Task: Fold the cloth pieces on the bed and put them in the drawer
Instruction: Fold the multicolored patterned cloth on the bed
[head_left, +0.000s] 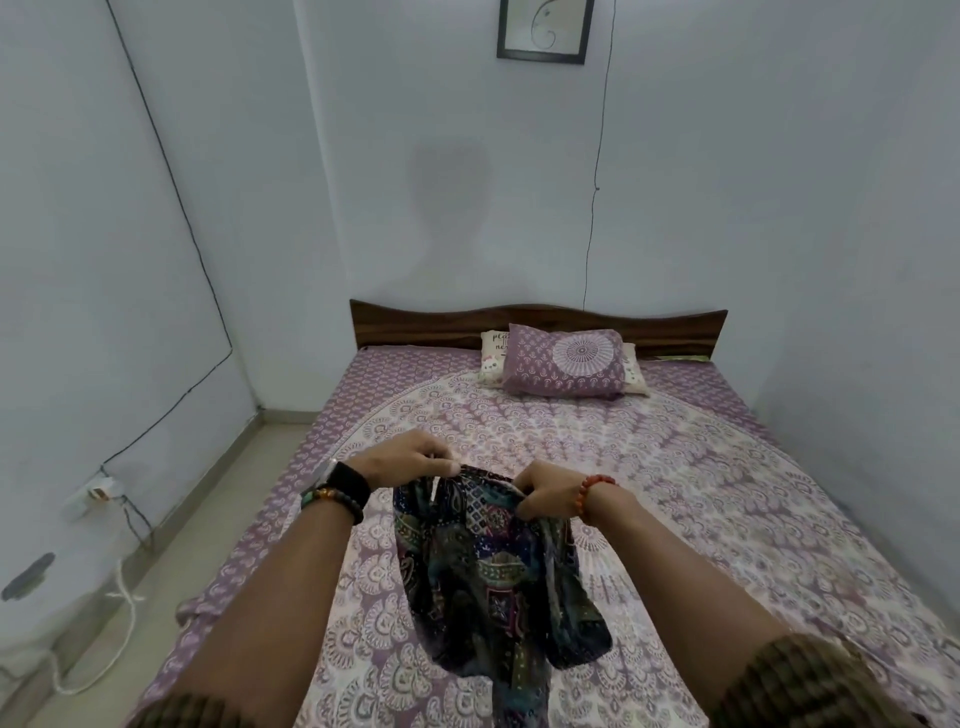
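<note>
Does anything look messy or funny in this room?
The purple pillow lies crooked on a white pillow. A white rope lies loose on the floor. A dark smudge marks the wall.

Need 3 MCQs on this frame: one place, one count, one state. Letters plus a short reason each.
1. Where are the pillows?
A. by the headboard
B. at the foot of the bed
C. on the floor

2. How many hands grip the dark patterned cloth?
A. none
B. one
C. two

3. What state is the cloth in?
A. folded flat on the bed
B. held up, hanging unfolded
C. inside a drawer

Answers:
1 A, they lie against the wooden headboard.
2 C, left hand and right hand both pinch its top edge.
3 B, it hangs from the hands above the bed.
</note>
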